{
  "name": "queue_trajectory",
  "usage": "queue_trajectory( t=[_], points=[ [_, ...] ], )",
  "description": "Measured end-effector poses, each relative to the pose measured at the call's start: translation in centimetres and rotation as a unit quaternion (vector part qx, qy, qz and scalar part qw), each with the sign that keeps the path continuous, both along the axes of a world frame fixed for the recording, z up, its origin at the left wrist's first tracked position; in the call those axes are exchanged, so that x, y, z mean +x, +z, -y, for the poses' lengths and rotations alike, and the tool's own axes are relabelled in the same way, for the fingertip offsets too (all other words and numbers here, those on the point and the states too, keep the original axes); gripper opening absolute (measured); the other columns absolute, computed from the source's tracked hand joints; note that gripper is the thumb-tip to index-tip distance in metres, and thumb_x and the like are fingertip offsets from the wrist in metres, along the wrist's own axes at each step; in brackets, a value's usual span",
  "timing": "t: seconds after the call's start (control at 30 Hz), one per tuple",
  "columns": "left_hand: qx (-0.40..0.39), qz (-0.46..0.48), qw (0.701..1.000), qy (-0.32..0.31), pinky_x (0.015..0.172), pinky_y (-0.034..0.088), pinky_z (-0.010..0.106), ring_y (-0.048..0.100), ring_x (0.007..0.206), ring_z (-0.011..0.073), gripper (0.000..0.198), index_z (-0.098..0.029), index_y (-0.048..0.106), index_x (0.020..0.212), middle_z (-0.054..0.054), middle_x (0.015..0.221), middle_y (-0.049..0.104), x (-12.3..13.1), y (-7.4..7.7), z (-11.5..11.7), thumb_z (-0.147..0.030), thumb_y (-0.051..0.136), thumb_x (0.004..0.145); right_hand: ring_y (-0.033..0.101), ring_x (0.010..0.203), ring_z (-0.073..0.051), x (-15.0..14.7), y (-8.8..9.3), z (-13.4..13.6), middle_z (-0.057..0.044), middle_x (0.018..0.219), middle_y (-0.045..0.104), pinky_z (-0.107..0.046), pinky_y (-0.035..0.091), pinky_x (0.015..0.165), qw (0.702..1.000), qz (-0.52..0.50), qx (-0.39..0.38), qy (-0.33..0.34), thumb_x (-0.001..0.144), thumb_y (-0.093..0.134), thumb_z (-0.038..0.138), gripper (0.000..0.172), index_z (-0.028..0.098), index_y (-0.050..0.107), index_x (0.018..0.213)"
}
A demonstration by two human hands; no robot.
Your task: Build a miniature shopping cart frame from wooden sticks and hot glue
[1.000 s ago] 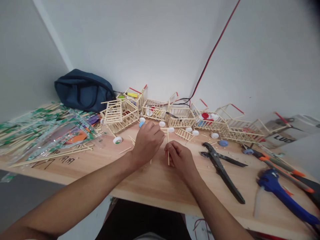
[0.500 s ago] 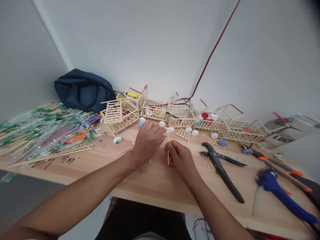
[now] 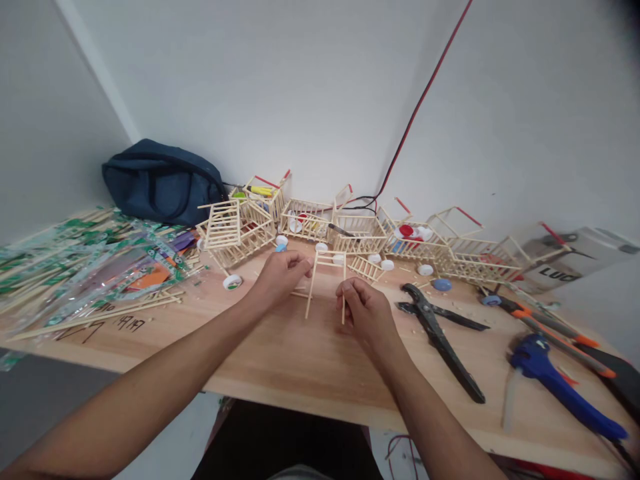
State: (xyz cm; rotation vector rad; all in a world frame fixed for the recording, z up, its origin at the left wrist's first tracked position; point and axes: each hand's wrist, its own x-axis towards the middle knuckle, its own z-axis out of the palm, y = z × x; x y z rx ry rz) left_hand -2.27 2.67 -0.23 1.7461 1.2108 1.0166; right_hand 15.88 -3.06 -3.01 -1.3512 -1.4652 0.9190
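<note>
A small frame of thin wooden sticks (image 3: 327,261), two long legs joined by a short crossbar at the top, stands on the wooden table (image 3: 310,360) between my hands. My left hand (image 3: 280,275) pinches its left leg near the top. My right hand (image 3: 364,312) is closed round the right leg. Behind the frame runs a row of small stick-built carts (image 3: 360,230) with red handles, and several white and blue bottle caps (image 3: 233,281) lie in front of them.
A dark blue bag (image 3: 160,181) sits at the back left against the wall. Plastic packets of sticks (image 3: 85,267) cover the left side. Black pliers (image 3: 440,337) lie right of my right hand; a blue-handled tool (image 3: 560,387) and orange-handled tools (image 3: 545,327) lie farther right. A red cable (image 3: 415,113) climbs the wall.
My left hand has drawn back from the caps and now holds a second stick leg; the single stick in my right hand now shows as one leg of a frame joined by a crossbar.
</note>
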Motion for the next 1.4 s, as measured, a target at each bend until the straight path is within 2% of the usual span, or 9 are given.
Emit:
queue_trajectory(
  t=[0.13, 0.23, 0.37, 0.57, 0.77, 0.93, 1.1, 1.4],
  points=[
    [-0.100, 0.061, 0.991, -0.059, 0.045, 0.022, 0.021, 0.032, 0.043, 0.0070, 0.030, -0.014, 0.063, 0.063, -0.005, 0.043, 0.041, 0.4, -0.2, 0.3, -0.040, 0.061, 0.076, 0.042, 0.045, -0.009, 0.1, -0.1, 0.0, 0.004, 0.061, 0.055, -0.020, 0.033, 0.045, 1.000, -0.001, 0.000, 0.004, 0.090, 0.043, 0.045, 0.031, 0.021, 0.055, 0.076],
    [-0.129, 0.094, 0.983, -0.087, 0.044, 0.024, 0.020, 0.035, 0.043, 0.0058, 0.033, -0.012, 0.064, 0.062, -0.003, 0.046, 0.048, 0.6, -0.4, 0.5, -0.043, 0.065, 0.073, 0.042, 0.045, -0.008, 0.2, -0.1, 0.0, 0.004, 0.061, 0.054, -0.020, 0.032, 0.044, 1.000, -0.003, -0.004, 0.006, 0.090, 0.044, 0.045, 0.031, 0.021, 0.056, 0.076],
    [-0.165, 0.138, 0.972, -0.095, 0.041, 0.028, 0.019, 0.039, 0.043, 0.0049, 0.033, -0.011, 0.065, 0.067, 0.001, 0.056, 0.059, 0.7, -0.8, 0.5, -0.044, 0.067, 0.072, 0.042, 0.046, -0.008, 0.3, -0.3, -0.2, 0.004, 0.061, 0.054, -0.020, 0.031, 0.044, 0.999, -0.030, -0.010, -0.005, 0.088, 0.049, 0.047, 0.031, 0.020, 0.059, 0.076],
    [-0.178, 0.153, 0.967, -0.104, 0.041, 0.033, 0.018, 0.044, 0.044, 0.0050, 0.034, -0.010, 0.065, 0.067, 0.002, 0.058, 0.061, 0.9, -0.6, 0.6, -0.043, 0.071, 0.069, 0.037, 0.046, -0.006, 0.5, -0.6, -0.6, 0.004, 0.067, 0.055, -0.020, 0.023, 0.042, 0.980, -0.184, -0.074, -0.008, 0.078, 0.062, 0.051, 0.034, 0.020, 0.065, 0.091],
    [-0.183, 0.153, 0.965, -0.110, 0.041, 0.034, 0.018, 0.045, 0.043, 0.0055, 0.036, -0.009, 0.066, 0.068, 0.002, 0.055, 0.059, 1.0, -1.1, 0.6, -0.044, 0.071, 0.068, 0.049, 0.064, -0.010, 0.5, -0.5, -0.9, 0.000, 0.073, 0.060, -0.021, 0.037, 0.057, 0.950, -0.297, -0.093, -0.007, 0.067, 0.075, 0.042, 0.035, 0.019, 0.072, 0.093],
    [-0.189, 0.158, 0.963, -0.111, 0.042, 0.036, 0.018, 0.046, 0.044, 0.0057, 0.034, -0.008, 0.067, 0.071, 0.002, 0.055, 0.059, 1.0, -1.3, 0.6, -0.042, 0.069, 0.070, 0.047, 0.063, -0.008, 0.3, 0.0, -0.9, 0.001, 0.072, 0.060, -0.019, 0.035, 0.052, 0.919, -0.371, -0.133, 0.002, 0.062, 0.081, 0.037, 0.037, 0.020, 0.074, 0.094],
    [-0.193, 0.166, 0.961, -0.109, 0.042, 0.035, 0.018, 0.047, 0.044, 0.0055, 0.029, -0.008, 0.068, 0.073, 0.002, 0.058, 0.062, 1.1, -1.2, 0.7, -0.037, 0.068, 0.072, 0.048, 0.066, -0.008, 0.2, 0.1, -0.8, 0.002, 0.075, 0.059, -0.017, 0.038, 0.054, 0.903, -0.404, -0.145, 0.018, 0.063, 0.081, 0.034, 0.035, 0.021, 0.074, 0.095],
    [-0.211, 0.166, 0.957, -0.108, 0.042, 0.036, 0.017, 0.048, 0.044, 0.0048, 0.021, -0.008, 0.068, 0.074, 0.001, 0.058, 0.062, 1.1, -1.0, 0.8, -0.029, 0.065, 0.077, 0.048, 0.066, -0.006, 0.3, 0.0, -0.7, 0.002, 0.078, 0.060, -0.016, 0.039, 0.055, 0.907, -0.396, -0.144, 0.018, 0.065, 0.080, 0.035, 0.037, 0.021, 0.073, 0.098]
  ],
)
